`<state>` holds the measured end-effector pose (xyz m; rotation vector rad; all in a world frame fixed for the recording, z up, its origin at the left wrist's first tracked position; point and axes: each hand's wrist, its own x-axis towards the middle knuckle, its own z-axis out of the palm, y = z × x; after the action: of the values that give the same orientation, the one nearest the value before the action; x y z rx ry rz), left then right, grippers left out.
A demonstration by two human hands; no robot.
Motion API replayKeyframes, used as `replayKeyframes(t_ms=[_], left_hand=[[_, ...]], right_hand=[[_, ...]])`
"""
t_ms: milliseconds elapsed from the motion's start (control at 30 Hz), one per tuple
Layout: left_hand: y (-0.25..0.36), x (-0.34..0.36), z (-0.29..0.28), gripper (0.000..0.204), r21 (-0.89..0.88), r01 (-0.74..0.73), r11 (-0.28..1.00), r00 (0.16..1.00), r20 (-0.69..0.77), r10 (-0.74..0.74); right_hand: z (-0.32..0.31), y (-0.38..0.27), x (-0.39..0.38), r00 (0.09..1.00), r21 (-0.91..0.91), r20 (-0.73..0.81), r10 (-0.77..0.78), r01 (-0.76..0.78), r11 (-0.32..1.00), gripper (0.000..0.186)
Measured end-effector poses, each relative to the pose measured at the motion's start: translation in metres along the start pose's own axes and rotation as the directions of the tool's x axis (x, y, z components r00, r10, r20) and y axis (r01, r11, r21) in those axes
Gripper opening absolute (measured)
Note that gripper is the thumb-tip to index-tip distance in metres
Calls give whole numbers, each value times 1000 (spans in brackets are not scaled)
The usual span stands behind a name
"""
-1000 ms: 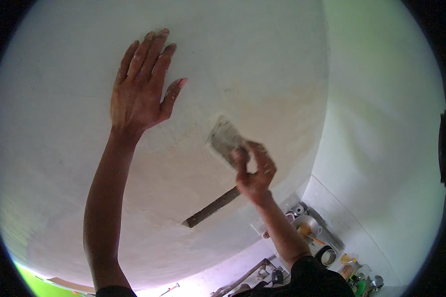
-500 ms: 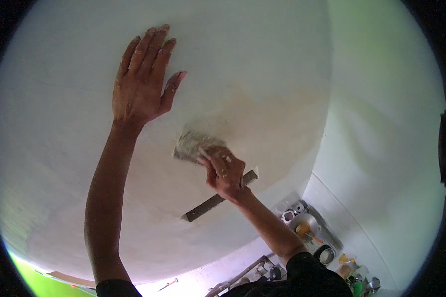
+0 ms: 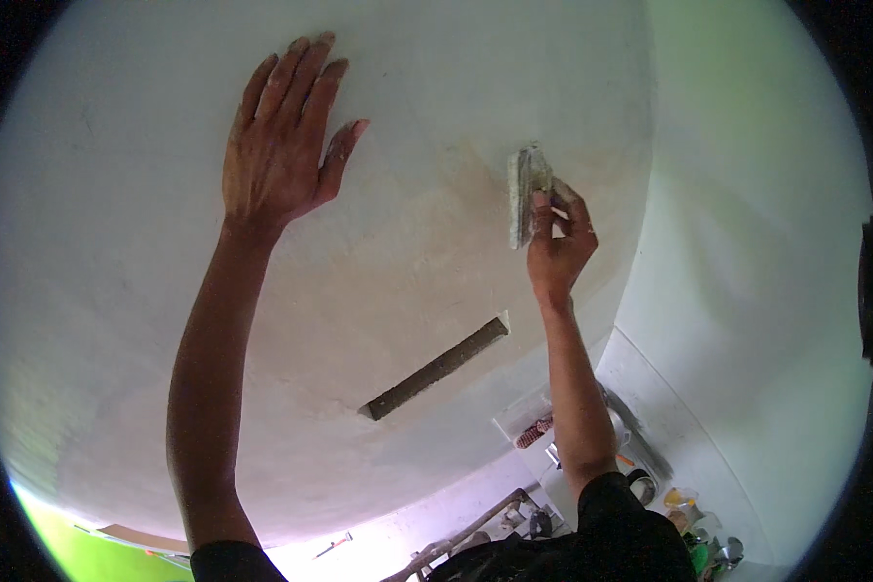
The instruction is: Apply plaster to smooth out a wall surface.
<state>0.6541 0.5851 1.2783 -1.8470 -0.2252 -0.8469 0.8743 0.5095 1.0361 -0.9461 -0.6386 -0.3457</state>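
Note:
My left hand (image 3: 281, 131) lies flat with fingers stretched out on the pale plastered wall (image 3: 407, 116), in the upper left of the view. To its right, my right hand (image 3: 558, 238) grips a plaster-smeared flat tool (image 3: 522, 194), held upright at the surface with its long pale edge toward the left. A faint tan patch of the wall lies around the tool. Below and between my arms is a long, dark slanted slot (image 3: 436, 367) cut into the wall. Both hands have pale residue on the fingers.
An adjoining pale wall (image 3: 747, 194) forms a corner on the right. At the lower right are a cluttered shelf with containers (image 3: 681, 500) and kitchenware, partly behind my right arm, and a bar-like frame (image 3: 466, 533). A bright green wall (image 3: 87, 553) shows at the lower left.
My right hand and the tool have moved from the middle, where they swept leftward, up to the right, and the tool has turned upright. My left hand has shifted slightly upward in view.

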Motion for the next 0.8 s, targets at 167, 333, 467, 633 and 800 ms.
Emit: replayKeyframes(t_ms=[167,333,467,633,800], left_hand=[[1,-5,4,52,-37,1,999,1000,-2,-1],[-1,-9,3,54,-17,50,999,998,25,-49],[-4,-11,5,53,-17,24,1000,1000,19,-24],[2,-13,12,55,16,37,999,997,64,-38],[2,-13,11,54,19,20,1000,999,35,-21]], right_hand=[[27,-18,-68,986,-123,116,-121,135,983,18],[35,-56,-127,905,118,331,-268,242,963,28],[11,-37,-97,987,48,162,-4,-4,999,17],[-15,34,-8,993,-24,-121,-5,2,1000,21],[-3,40,-22,990,-132,24,-139,141,981,21]])
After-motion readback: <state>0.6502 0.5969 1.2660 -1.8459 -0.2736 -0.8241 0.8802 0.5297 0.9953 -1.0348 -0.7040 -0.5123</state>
